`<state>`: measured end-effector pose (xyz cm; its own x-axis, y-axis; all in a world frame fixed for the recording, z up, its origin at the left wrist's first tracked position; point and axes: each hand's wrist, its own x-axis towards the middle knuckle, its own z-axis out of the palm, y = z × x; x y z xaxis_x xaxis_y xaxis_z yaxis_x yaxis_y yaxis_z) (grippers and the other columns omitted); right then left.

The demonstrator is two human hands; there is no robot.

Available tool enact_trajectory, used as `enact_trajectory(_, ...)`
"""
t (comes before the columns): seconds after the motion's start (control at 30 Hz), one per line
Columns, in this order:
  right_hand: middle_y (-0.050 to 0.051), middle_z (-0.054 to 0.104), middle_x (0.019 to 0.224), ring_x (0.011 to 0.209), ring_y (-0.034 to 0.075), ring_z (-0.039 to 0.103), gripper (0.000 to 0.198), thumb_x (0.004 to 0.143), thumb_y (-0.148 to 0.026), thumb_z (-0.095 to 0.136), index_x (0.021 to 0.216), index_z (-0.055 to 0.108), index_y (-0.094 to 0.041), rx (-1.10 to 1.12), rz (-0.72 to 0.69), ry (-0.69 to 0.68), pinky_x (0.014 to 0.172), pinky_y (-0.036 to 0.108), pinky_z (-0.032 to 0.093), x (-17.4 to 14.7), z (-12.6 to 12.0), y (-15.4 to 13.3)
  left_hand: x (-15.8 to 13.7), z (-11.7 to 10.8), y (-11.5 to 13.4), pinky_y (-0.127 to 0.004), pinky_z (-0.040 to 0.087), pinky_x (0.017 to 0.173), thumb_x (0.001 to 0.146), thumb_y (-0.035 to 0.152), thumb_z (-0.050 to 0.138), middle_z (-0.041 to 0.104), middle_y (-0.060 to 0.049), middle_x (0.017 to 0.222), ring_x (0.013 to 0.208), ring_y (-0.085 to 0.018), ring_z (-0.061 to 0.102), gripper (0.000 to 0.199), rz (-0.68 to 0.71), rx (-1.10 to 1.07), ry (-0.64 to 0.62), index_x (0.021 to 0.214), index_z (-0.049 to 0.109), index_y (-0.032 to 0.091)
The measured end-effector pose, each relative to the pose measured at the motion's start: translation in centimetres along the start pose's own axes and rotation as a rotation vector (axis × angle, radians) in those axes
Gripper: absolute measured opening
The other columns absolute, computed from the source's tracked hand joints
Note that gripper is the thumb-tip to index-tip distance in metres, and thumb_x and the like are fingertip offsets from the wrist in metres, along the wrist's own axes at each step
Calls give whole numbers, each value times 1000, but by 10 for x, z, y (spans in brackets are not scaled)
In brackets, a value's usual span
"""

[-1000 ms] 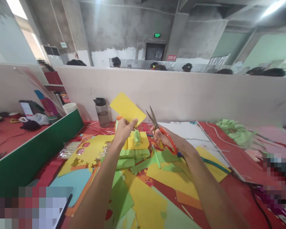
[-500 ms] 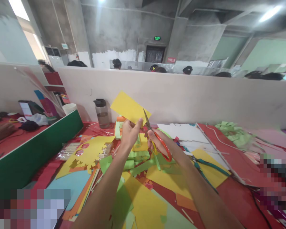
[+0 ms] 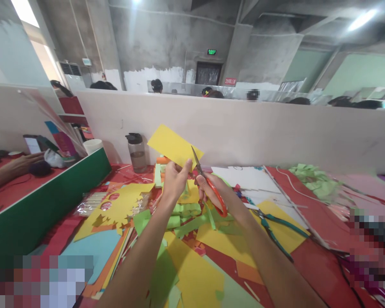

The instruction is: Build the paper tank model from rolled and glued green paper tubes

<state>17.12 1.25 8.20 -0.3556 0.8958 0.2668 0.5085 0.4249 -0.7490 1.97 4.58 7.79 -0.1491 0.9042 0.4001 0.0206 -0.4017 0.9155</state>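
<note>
A rectangular sheet of yellow paper is raised above the table, pinched at its lower edge by my left hand. My right hand grips a pair of scissors with orange-red handles. Their blades point up and to the left, lying at the right end of the paper; I cannot tell whether they are cutting into it. Beneath both hands lie green paper strips and more yellow sheets.
Pliers with teal handles lie right of my right arm. A dark-lidded water bottle stands by the pale partition. A green divider borders the left side, with another person's arm beyond it.
My hands, the paper and the scissors have barely moved; the scissor handles have shifted slightly left. Another person's arm has come into view at the far left.
</note>
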Motion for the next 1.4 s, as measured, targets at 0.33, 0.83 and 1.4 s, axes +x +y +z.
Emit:
enact_trajectory(0.33,-1,61,60,49,16,60,39,96,-58,45,84,52,-21,26,31,15,48,26,46,-1,0,-1,1,0,2,-22,36,46,81,48,69,56,1,50,47,-11,53,39,-11,-63,-1,64,55,17)
enact_trajectory(0.83,-1,59,61,53,16,60,48,96,-65,39,89,56,-21,-39,-35,4,53,26,46,-1,-9,4,4,-5,13,-22,36,47,76,44,74,57,2,50,45,-11,51,33,-73,-94,-125,68,57,16)
enact_trajectory(1.4,-1,57,61,52,14,57,50,93,-68,40,82,52,-20,27,-19,-56,53,27,44,-4,-15,3,10,-13,6,-22,36,49,77,41,71,60,1,58,48,-11,55,29,-87,-103,-290,76,60,15)
